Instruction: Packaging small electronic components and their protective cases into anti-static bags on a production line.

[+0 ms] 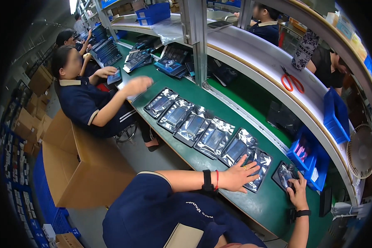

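My left hand lies flat with fingers spread, on the near edge of a shiny, film-covered black tray. This tray ends a row of similar black trays running away to the left along the green bench, each with a dark flat item under clear film. Further right, my right hand is bent round the near right side of a separate black tray, thumb and fingers gripping it. Part of that tray is hidden under the fingers.
Blue bins stand beyond my right hand. Red-handled scissors lie on the white shelf behind the bench. At left, a co-worker sits near heaped dark packages. An open cardboard box stands on the floor.
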